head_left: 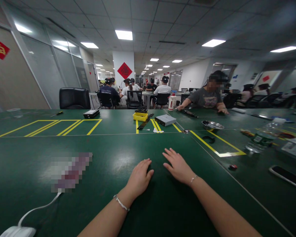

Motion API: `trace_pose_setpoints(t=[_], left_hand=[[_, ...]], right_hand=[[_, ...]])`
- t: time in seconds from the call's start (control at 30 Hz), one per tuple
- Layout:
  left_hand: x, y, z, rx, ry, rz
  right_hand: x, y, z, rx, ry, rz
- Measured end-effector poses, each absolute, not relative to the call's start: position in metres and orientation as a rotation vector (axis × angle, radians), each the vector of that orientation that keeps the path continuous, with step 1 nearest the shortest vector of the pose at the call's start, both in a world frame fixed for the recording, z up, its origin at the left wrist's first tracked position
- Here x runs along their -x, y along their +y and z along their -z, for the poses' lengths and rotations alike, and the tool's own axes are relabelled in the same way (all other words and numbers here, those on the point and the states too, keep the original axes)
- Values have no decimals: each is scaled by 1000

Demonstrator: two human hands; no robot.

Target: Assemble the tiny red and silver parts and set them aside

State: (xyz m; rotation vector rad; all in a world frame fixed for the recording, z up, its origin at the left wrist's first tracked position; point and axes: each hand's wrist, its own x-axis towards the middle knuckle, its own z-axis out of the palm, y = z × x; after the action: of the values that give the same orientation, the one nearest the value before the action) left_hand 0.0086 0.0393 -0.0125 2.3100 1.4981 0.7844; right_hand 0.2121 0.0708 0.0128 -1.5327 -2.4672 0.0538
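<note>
My left hand (139,176) rests on the green table (98,204) with a silver bracelet at its wrist. Its fingers point forward, the thumb stands apart, and it holds nothing. To the right of it, my right hand (179,166) lies palm down with the fingers spread, also holding nothing, a thin bracelet on the wrist. A gap separates the two hands. Beyond them stand a grey metal box (165,119), a black flat strip (146,121) and a yellow tray (140,116). Left of my left hand lies a blurred-out item (72,172) with a white cable.
On the right are a clear water bottle (263,136), a metal bowl (212,125), a dark curved piece (209,139), a small red item (233,167) and a phone (288,177). A black box (91,114) sits far left. Across the table a person (207,93) touches a dark tool (189,113).
</note>
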Motion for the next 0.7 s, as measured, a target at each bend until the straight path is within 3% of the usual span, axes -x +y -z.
trace_pose_setpoints(t=[0.17, 0.37, 0.47, 0.7], left_hand=[[-9, 41, 16, -2348, 1539, -607], [-8, 36, 11, -2471, 1445, -459], [-6, 36, 9, -2440, 1456, -466], [-6, 36, 6, -2379, 1433, -516]], right_hand=[[-180, 47, 0, 1482, -2637, -258], [-176, 46, 2, 1444, -2659, -248], [-192, 57, -10, 1503, -2556, -119], [-311, 88, -26, 2213, -1842, 354]])
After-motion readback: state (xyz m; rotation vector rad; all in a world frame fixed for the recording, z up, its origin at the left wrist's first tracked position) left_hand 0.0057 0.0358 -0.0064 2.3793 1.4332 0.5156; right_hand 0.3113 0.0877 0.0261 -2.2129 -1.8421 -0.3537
